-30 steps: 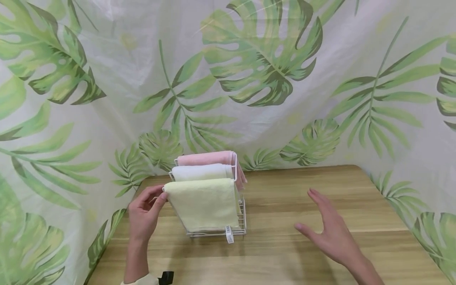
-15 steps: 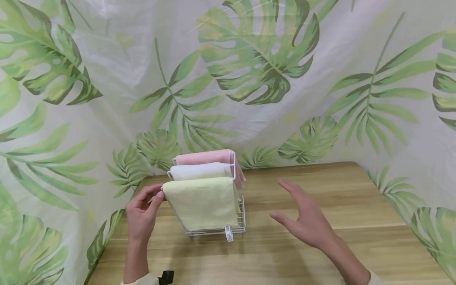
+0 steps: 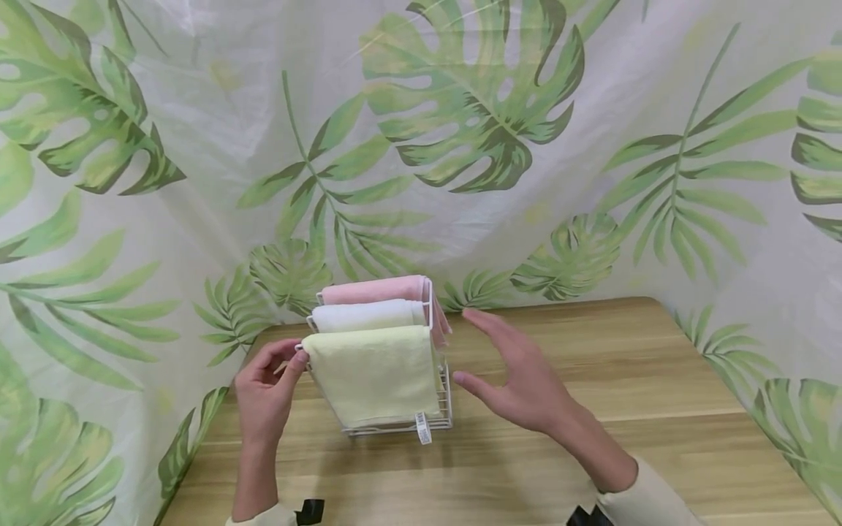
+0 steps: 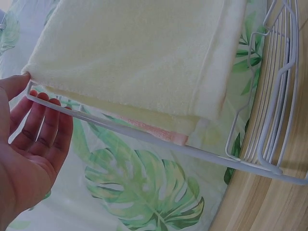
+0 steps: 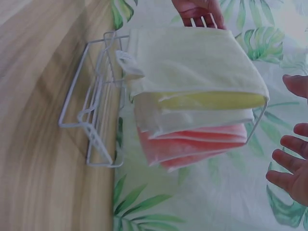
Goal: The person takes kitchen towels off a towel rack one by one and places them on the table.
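A white wire rack (image 3: 450, 409) stands on the table with three folded towels hung over its top bars. In front is a pale yellow towel (image 3: 375, 376) with a small white tag (image 3: 422, 428); behind it hang a white towel (image 3: 368, 316) and a pink towel (image 3: 375, 291). My left hand (image 3: 266, 387) grips the rack's upper left corner, thumb at the yellow towel's edge and fingers behind the wire (image 4: 53, 103). Just right of the rack, my right hand (image 3: 520, 376) is spread with thumb and fingers apart, touching nothing. The right wrist view shows its fingers (image 5: 288, 161) beside the towels.
The wood-grain table (image 3: 605, 365) extends right of the rack and in front of it. A curtain with a green leaf print (image 3: 460, 219) hangs right behind the table and along its left side.
My right hand has moved left across the table, from well apart to close beside the rack. My left hand stays at the rack's corner, and the towels hang as before.
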Action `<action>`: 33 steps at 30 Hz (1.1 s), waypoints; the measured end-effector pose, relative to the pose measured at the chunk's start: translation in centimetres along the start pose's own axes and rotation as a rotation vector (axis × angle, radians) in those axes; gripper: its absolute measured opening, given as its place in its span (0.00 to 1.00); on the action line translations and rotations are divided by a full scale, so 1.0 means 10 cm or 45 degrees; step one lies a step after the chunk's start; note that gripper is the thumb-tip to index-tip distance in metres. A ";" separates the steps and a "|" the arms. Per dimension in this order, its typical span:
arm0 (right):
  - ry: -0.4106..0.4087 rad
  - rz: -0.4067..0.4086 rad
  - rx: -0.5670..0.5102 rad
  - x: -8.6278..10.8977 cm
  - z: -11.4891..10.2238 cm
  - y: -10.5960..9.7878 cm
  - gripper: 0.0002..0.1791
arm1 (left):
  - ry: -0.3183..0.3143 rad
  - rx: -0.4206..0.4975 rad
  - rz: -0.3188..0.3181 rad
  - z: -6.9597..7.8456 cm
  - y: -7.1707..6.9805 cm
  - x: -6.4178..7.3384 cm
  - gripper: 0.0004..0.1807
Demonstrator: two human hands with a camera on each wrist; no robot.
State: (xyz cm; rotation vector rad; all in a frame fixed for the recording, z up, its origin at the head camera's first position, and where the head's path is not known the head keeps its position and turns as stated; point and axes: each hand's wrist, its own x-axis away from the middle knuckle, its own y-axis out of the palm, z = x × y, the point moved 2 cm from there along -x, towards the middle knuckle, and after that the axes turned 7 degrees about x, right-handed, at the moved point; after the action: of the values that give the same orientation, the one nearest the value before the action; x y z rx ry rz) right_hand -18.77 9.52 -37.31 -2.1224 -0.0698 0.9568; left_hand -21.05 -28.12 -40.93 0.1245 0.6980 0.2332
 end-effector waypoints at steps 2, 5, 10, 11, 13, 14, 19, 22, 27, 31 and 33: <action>-0.048 -0.006 -0.007 -0.11 -0.06 0.02 0.45 | -0.004 -0.014 0.006 0.00 0.00 0.00 0.11; -0.126 -0.018 -0.025 -0.26 -0.15 0.06 0.44 | -0.004 -0.037 0.013 0.00 0.01 0.00 0.11; -0.266 -0.027 -0.048 -0.51 -0.32 0.16 0.41 | 0.017 -0.045 0.017 -0.01 0.01 0.00 0.11; -0.293 -0.023 -0.045 -0.55 -0.34 0.18 0.40 | 0.024 -0.039 0.016 0.00 0.01 0.00 0.11; -0.345 -0.018 -0.048 -0.64 -0.38 0.23 0.39 | 0.034 -0.029 0.016 -0.01 0.01 -0.01 0.12; -0.370 -0.019 -0.048 -0.68 -0.40 0.25 0.39 | 0.039 -0.022 0.015 -0.01 0.01 -0.01 0.12; -0.452 -0.089 -0.057 -0.84 -0.46 0.34 0.35 | 0.039 -0.006 0.016 -0.01 0.02 -0.01 0.12; -0.460 -0.193 -0.026 -0.91 -0.48 0.38 0.33 | 0.030 -0.024 0.023 -0.01 0.03 0.00 0.11; -0.447 -0.384 0.009 -1.01 -0.49 0.42 0.31 | 0.018 -0.078 0.036 0.00 0.03 0.00 0.11; -0.452 -0.453 -0.029 -1.08 -0.47 0.46 0.27 | 0.008 -0.107 0.037 -0.01 0.04 -0.01 0.11; -0.451 -0.453 -0.042 -1.10 -0.44 0.48 0.24 | 0.000 -0.115 0.037 -0.02 0.05 -0.02 0.11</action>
State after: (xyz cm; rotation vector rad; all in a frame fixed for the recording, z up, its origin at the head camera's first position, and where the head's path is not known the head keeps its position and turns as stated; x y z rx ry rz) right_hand -24.94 -0.38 -32.04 -1.8613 -0.6225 1.1031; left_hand -21.36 -27.63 -40.86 0.0484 0.6850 0.2924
